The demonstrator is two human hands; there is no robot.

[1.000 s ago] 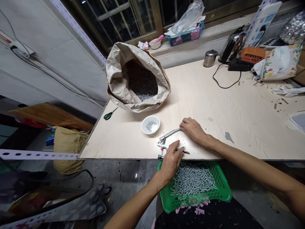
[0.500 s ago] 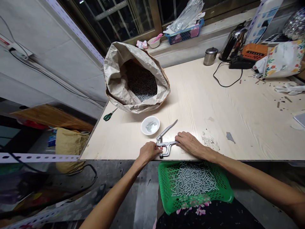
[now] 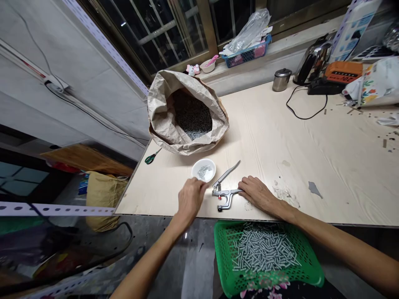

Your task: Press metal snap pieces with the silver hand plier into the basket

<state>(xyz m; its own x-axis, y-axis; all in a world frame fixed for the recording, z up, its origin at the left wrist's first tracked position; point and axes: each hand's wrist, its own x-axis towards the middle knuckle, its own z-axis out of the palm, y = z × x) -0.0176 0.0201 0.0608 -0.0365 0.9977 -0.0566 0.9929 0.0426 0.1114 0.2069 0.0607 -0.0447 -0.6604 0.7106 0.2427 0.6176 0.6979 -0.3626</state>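
Observation:
Snap-fastener pliers (image 3: 229, 200) lie on the table with their handles spread and a red-tipped plunger in the jaw. My right hand (image 3: 256, 192) is closed around the end of the lower handle. At the near edge of a small white bowl (image 3: 195, 170), my left hand (image 3: 190, 195) has its fingers drawn together, and what they may hold is too small to make out. Short silvery metal pieces (image 3: 204, 172) lie in the bowl. Below the table edge, a green basket (image 3: 222, 265) on the lap holds many small metal cylinders (image 3: 264, 248).
Behind the bowl stands an open paper-lined sack (image 3: 160, 110) full of small metal parts. Green-handled scissors (image 3: 150, 158) lie at the left edge. A metal canister (image 3: 281, 80), a kettle (image 3: 313, 62) and a black cable (image 3: 307, 118) are at the back right.
My left hand has moved away from the jaw of the pliers, up and left to the bowl. My right hand keeps its hold on the handle. The view has shifted slightly.

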